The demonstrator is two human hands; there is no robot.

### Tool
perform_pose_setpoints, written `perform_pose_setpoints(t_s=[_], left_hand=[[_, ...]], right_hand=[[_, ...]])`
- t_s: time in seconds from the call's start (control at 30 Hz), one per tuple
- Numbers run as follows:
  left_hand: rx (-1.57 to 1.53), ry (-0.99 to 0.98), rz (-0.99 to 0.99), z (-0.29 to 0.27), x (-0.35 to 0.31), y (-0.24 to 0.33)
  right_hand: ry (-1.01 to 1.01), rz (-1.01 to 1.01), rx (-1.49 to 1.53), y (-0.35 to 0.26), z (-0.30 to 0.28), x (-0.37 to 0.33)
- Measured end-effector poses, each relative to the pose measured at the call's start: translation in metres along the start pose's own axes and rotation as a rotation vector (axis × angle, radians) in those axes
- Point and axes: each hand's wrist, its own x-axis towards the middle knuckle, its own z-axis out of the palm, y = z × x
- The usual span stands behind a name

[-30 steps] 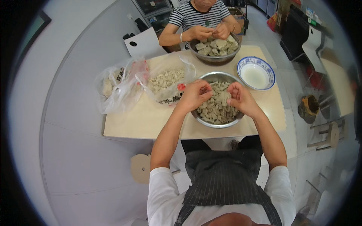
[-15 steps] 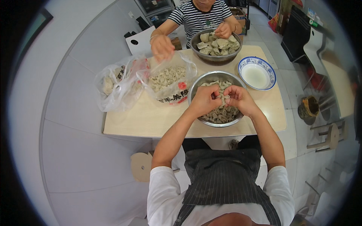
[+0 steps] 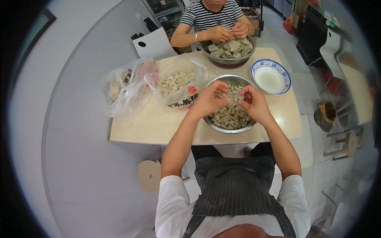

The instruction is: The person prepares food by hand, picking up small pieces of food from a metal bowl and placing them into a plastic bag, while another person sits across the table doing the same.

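A steel bowl point(image 3: 231, 130) full of small torn, greyish bread-like pieces point(image 3: 232, 116) stands at the table's near edge. Over its left side, my left hand point(image 3: 212, 97) has thumb and fingers curved but apart, and no piece shows between them. My right hand point(image 3: 254, 104) hovers above the bowl's right part, pinching a small pale bread-like piece point(image 3: 240, 98) at the fingertips. Left of the bowl, an opened clear plastic bag point(image 3: 186, 101) holds more small torn pieces. Another tied-looking plastic bag point(image 3: 126, 97) with paler lumps lies beside it.
Across the table point(image 3: 147, 131), a person point(image 3: 214, 23) in a striped shirt holds both hands over a darker metal bowl point(image 3: 227, 61) of larger chunks. A blue-and-white bowl point(image 3: 270, 78) of cloudy liquid sits at the right. Stools point(image 3: 346, 143) stand on the right-hand floor.
My hands have drawn apart, the left one moving left and up from the piece they both held. The other person's left-side hand has moved from over the bag to the darker bowl.
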Motion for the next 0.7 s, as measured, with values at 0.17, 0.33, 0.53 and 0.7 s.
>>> perform_pose_setpoints(t_s=[0.17, 0.33, 0.53, 0.7], left_hand=[[0.115, -0.084, -0.088, 0.008, 0.0, 0.001], [0.32, 0.166, 0.099, 0.009, 0.007, -0.022], [0.228, 0.109, 0.054, -0.004, 0.009, -0.019], [0.019, -0.084, 0.052, 0.011, 0.005, -0.002]], right_hand=[[-0.036, -0.106, -0.264, -0.015, 0.007, -0.001], [-0.022, 0.007, 0.256, -0.002, 0.009, 0.0], [-0.008, -0.05, 0.164, -0.002, 0.01, 0.002], [0.023, -0.117, -0.098, -0.012, 0.013, 0.0]])
